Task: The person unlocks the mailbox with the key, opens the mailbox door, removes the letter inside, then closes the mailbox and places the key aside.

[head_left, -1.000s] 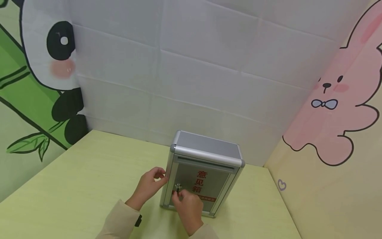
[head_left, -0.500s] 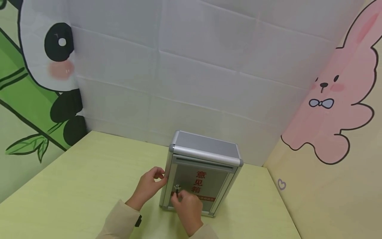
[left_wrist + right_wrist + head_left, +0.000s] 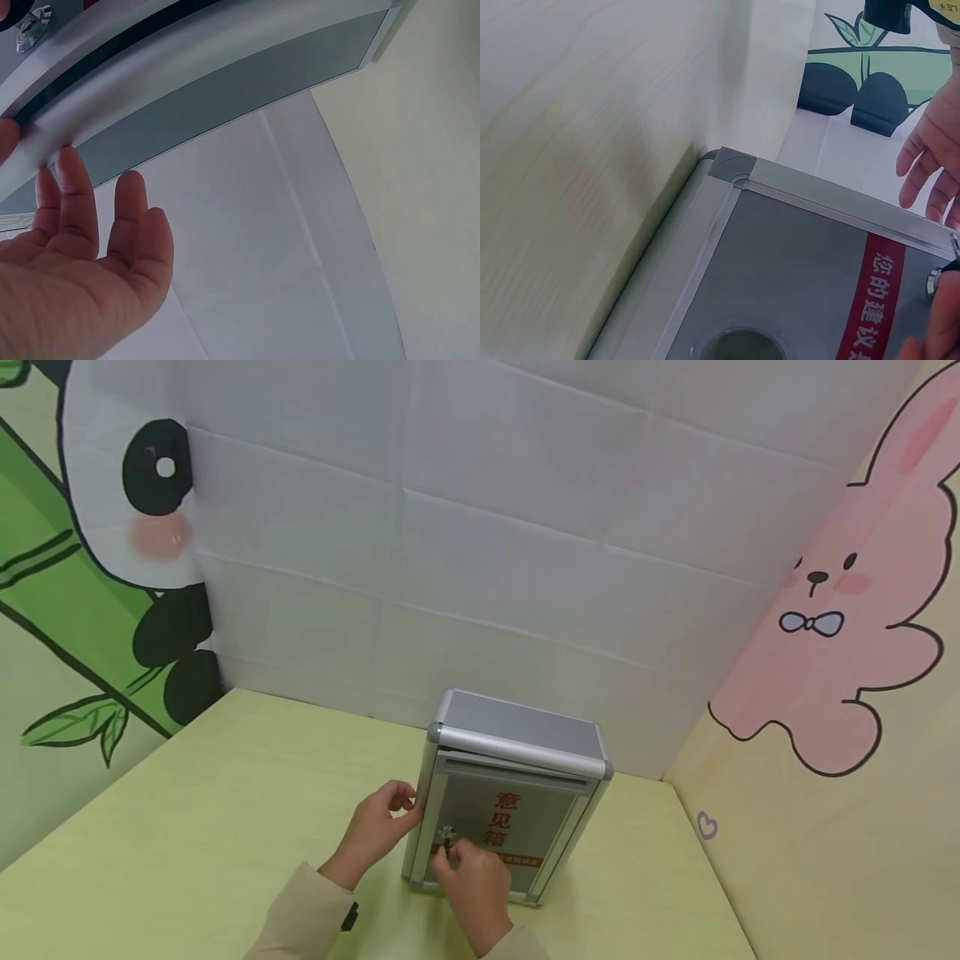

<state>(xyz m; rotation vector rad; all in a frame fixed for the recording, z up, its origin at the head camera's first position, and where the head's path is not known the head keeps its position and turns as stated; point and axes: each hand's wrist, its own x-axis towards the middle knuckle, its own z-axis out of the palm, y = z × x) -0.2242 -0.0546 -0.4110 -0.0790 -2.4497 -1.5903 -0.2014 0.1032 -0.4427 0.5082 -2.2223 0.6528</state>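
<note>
One metal suggestion box [image 3: 534,817] stands on the yellowish table [image 3: 225,827]; the right hand [image 3: 477,878] pinches what seems a key [image 3: 447,845] at the door lock [image 3: 447,832], while the left hand [image 3: 372,828], fingers loosely spread, touches the box's side.

Door [image 3: 470,806] now slightly ajar

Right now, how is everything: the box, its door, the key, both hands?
Metal box: upright on the table.
Door: open just a crack.
Key: in the lock.
Left hand: touching the box's side edge.
Right hand: pinching the key.
</note>
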